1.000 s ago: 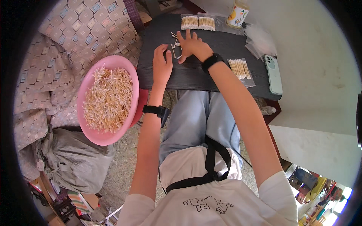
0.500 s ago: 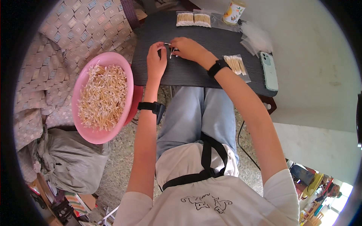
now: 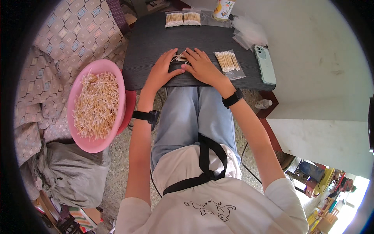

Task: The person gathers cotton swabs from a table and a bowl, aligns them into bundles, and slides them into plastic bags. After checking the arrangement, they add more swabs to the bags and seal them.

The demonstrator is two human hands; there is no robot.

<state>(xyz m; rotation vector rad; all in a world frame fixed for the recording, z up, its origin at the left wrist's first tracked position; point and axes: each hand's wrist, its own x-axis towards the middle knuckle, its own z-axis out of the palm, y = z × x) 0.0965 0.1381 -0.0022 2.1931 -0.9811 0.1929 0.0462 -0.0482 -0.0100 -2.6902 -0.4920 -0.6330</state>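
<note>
Several loose cotton swabs [image 3: 179, 58] lie on the dark table between my two hands. My left hand [image 3: 161, 71] rests on their left side, its fingers stretched forward and apart from the thumb. From the right, my right hand [image 3: 203, 67] spreads its fingers over the table, partly covering the swabs' right ends. Both thumbs come together, or nearly so, on the near side of the swabs. Just right of my right hand lies a clear bag of cotton swabs [image 3: 228, 61]. Two more filled swab bags [image 3: 183, 19] sit side by side at the table's far edge.
A pink basin [image 3: 71, 113] heaped with loose swabs stands left of the dark table [image 3: 150, 43]. At the far right are a yellow-labelled container [image 3: 223, 9], a pile of clear empty bags [image 3: 251, 31] and a pale green phone [image 3: 265, 64]. A wall [image 3: 311, 58] borders the right side.
Both hands have come nearer to me and spread out around the loose swabs; before, the fingertips were handling swabs farther up the table. The whole view has shifted slightly.
</note>
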